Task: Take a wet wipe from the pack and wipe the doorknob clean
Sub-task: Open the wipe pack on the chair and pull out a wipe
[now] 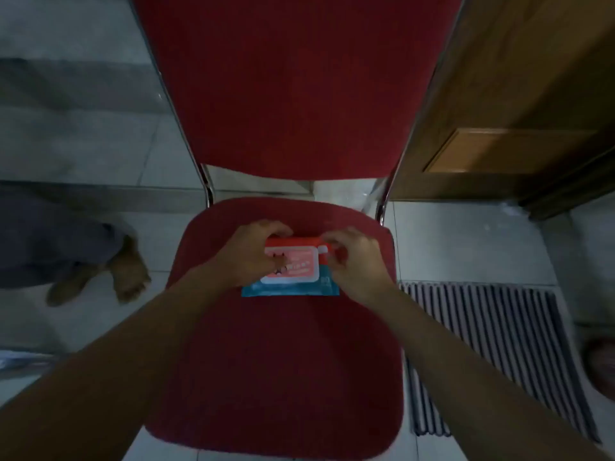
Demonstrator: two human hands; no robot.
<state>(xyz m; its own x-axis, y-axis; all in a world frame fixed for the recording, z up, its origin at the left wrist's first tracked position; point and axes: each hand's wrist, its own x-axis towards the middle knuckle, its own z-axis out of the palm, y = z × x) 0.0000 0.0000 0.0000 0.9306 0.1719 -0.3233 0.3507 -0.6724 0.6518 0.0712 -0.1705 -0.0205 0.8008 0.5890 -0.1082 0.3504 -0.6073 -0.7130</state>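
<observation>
A wet wipe pack (293,277), red on top and teal below with a pink and white label flap, lies on the seat of a red chair (276,377). My left hand (253,254) presses down on the pack's left end, fingers spread over its top edge and label. My right hand (356,261) is at the pack's right end, with thumb and fingers pinched at the white tab of the flap. The flap looks flat on the pack. No doorknob is in view.
A brown wooden door (519,104) stands at the right behind the chair. A striped mat (492,341) lies on the tiled floor at the right. Another person's feet and grey trouser leg (100,271) are at the left.
</observation>
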